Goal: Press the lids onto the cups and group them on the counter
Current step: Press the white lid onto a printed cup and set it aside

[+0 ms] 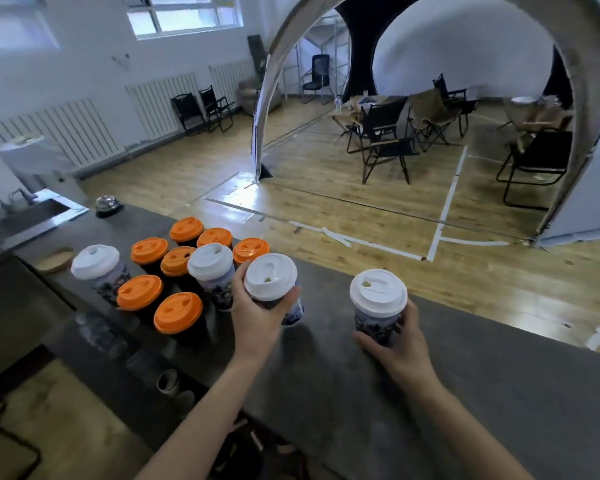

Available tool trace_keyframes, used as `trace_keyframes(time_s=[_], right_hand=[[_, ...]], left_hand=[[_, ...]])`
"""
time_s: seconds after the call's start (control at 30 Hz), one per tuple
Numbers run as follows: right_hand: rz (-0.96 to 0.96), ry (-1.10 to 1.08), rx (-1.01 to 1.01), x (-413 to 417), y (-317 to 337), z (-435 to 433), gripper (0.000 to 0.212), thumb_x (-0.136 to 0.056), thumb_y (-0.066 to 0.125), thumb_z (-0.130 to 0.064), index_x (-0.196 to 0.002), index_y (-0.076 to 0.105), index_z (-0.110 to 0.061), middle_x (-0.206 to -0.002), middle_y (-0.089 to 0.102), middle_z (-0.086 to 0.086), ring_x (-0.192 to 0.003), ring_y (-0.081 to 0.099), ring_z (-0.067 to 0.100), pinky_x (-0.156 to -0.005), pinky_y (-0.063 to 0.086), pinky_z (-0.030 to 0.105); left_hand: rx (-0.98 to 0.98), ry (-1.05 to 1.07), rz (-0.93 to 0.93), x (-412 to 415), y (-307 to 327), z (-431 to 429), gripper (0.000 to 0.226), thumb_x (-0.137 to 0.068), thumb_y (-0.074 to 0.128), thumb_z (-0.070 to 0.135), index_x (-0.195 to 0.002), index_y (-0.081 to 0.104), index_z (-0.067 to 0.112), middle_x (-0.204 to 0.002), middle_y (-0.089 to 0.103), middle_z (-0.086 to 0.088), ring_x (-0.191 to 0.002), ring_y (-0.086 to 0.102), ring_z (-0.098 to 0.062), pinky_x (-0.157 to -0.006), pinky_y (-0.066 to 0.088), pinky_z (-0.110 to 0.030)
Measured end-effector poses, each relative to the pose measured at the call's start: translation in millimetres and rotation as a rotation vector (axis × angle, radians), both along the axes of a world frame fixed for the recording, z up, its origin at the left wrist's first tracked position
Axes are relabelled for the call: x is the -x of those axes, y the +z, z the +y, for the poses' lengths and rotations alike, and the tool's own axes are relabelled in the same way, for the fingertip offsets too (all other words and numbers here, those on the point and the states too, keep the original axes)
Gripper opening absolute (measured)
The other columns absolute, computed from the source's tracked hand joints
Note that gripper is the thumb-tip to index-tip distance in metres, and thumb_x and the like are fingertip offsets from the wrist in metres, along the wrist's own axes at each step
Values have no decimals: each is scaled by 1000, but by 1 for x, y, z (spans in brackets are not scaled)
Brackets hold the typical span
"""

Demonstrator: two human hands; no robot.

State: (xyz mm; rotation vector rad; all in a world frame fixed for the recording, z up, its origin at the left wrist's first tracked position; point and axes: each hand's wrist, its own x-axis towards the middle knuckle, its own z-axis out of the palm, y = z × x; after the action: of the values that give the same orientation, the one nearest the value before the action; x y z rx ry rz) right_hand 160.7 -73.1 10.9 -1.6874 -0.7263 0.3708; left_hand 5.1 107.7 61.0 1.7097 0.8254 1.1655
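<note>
My left hand (257,317) grips one white-lidded cup (274,289) beside the cluster (174,271); my right hand (395,337) wraps another cup (378,303) near the tabletop's (465,393) far edge, ready to slide it over

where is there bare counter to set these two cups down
The counter is bare between the left cup and right cup, and wider right of the right cup. Crowded: the orange and white lidded cluster left of the left cup, with little gap between cups.
</note>
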Motion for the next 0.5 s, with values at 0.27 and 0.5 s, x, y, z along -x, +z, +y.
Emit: trace_keyframes(time_s=[0.27, 0.5], right_hand=[[-62, -21, -29, -3, -14, -18, 86, -69, 92, -2, -128, 45, -42, -125, 63, -22, -110, 60, -13, -86, 47, 4], [-88, -62, -32, -3, -25, -60, 83, -65, 92, 4, -129, 52, -32, -117, 68, -29, -109, 64, -8, -87, 46, 4]], left_hand=[[-4, 41, 77, -77, -17, 58, 96, -67, 95, 29, -144, 40, 17, -133, 56, 1, -122, 53, -17, -104, 45, -32], [-7, 62, 77, -89, -35, 65, 96, -69, 93, 24, -146, 36, 13, -142, 52, -4, -130, 49, -18, -110, 41, -34]])
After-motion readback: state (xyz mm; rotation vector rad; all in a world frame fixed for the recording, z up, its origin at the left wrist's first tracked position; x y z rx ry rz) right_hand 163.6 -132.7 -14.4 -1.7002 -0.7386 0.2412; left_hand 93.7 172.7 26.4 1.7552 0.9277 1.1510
